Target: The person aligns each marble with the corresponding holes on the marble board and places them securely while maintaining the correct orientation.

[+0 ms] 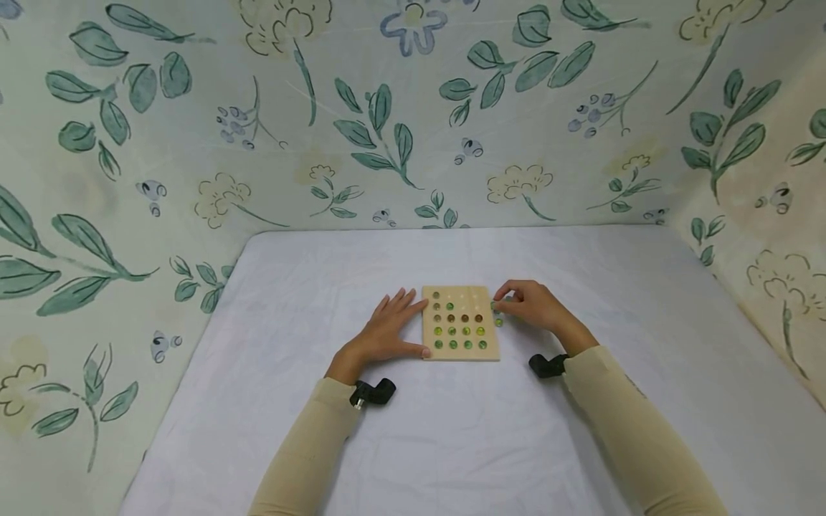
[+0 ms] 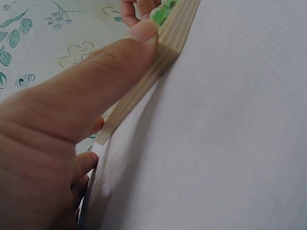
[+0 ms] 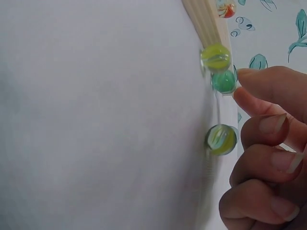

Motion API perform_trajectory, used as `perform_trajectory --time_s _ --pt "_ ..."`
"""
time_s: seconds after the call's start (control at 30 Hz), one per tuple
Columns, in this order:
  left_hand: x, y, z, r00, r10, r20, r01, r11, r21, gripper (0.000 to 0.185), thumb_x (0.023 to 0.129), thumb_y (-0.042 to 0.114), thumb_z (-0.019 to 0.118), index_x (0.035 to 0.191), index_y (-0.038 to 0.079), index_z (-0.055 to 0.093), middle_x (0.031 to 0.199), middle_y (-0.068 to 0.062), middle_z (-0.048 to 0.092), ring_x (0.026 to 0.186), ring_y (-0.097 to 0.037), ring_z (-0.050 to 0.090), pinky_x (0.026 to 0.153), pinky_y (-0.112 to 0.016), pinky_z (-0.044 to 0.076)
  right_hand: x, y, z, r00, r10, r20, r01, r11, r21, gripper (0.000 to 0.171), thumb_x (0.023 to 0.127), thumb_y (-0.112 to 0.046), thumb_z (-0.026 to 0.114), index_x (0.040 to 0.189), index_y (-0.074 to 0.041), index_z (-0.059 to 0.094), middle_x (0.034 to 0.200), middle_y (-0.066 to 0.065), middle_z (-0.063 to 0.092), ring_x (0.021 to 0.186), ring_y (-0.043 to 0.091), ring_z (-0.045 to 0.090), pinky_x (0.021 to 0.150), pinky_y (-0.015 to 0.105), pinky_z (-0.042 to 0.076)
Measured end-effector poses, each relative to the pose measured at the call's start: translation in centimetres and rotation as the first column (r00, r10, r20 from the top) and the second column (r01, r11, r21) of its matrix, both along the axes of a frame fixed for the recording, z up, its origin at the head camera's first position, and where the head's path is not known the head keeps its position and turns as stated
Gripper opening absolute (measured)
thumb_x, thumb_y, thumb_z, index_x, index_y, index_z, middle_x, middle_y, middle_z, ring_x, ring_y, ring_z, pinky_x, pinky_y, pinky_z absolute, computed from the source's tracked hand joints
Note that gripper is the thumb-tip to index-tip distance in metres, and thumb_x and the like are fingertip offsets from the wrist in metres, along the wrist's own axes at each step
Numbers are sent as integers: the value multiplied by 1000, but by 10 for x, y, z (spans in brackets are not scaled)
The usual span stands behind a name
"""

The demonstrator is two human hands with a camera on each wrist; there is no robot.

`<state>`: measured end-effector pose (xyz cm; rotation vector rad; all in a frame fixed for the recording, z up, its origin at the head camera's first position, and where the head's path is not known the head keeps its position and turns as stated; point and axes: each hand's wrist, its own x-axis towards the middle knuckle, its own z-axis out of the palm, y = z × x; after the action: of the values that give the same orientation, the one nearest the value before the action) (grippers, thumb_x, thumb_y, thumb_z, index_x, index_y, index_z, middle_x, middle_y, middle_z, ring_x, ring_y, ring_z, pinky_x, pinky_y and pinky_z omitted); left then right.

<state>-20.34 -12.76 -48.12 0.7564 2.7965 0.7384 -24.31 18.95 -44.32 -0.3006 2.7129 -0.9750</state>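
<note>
Two hands work: the left hand (image 1: 390, 331) lies flat, steadying the wooden board (image 1: 460, 322); the right hand (image 1: 530, 304) reaches curled for loose marbles (image 3: 221, 139), seemingly empty. Next comes a careful pinch.

A white cloth (image 1: 452, 430) covers the bench and has soft wrinkles in it. Behind it and at both sides hangs a pale sheet (image 1: 193, 129) with green leaves, blue flowers and yellow flowers printed on it.
</note>
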Motion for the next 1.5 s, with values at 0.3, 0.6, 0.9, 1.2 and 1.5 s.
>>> perform_trajectory --time_s 0.3,0.6,0.9,1.2,1.5 --pt "0 -1 3 1000 1 6 -1 1000 -5 102 73 66 71 154 23 27 161 -4 12 148 -20 0 119 -38 -4 4 6 -1 1000 4 -10 -4 1000 -1 18 91 -24 67 104 -12 68 66 4 47 58 19 42 50 26 35" --pt "0 -2 1 1000 2 2 -2 1000 -6 102 73 66 71 154 23 26 161 -4 11 148 -20 0 119 -39 -4 5 7 -5 1000 7 -2 -7 1000 -13 19 90 -26 69 103 -12 68 64 3 46 57 17 42 49 26 34" --pt "1 -1 1 1000 5 8 -5 1000 -1 102 73 65 72 154 23 26 161 -4 12 148 -20 0 119 -38 -5 6 4 -6 1000 10 5 -10 1000 -18 17 88 -26 71 99 -13 69 63 2 46 56 18 42 48 25 34" --pt "1 -1 1 1000 0 3 0 1000 -1 102 73 65 71 154 22 27 161 -4 12 148 -20 0 119 -39 -4 6 4 -7 1000 16 6 -16 1000 -8 19 87 -27 71 99 -13 69 64 2 47 56 18 42 49 26 34" --pt "1 -1 0 1000 -5 2 4 1000 11 102 73 65 72 154 22 27 161 -5 13 148 -21 1 119 -40 -4 6 3 -8 1000 21 -9 -21 1000 -8 18 88 -25 71 99 -12 69 64 2 47 56 17 42 48 25 34"
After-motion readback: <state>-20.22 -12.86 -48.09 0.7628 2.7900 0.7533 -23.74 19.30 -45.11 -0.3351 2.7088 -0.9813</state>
